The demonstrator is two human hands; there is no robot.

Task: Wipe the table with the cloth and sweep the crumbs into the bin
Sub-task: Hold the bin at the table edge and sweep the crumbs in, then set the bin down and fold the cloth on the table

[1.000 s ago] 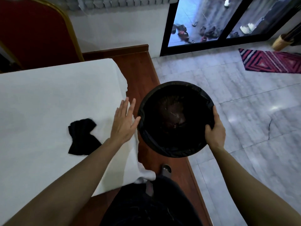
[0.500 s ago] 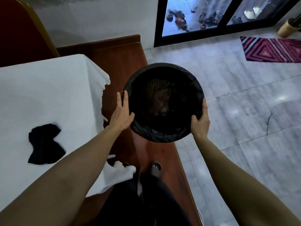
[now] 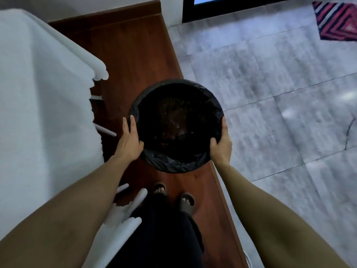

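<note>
1. My left hand (image 3: 129, 143) has left the bench (image 3: 38, 103) and joined my right hand (image 3: 221, 145); both now grip the bin (image 3: 175, 125) by opposite sides of its rim.
2. The bin has swung off the bench's right edge, over the wood floor (image 3: 133, 53); I judge the sweeping finished.
3. The bin's black liner holds dark debris.
4. The cloth has dropped out of view.

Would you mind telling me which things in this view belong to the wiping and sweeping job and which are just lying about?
Belonging to the job:
- round bin lined with a black plastic bag, gripped by left hand and right hand
- table under a white cloth cover

Just lying about:
- red, white and blue patterned rug
- grey marble floor tiles
- brown wooden platform
</note>
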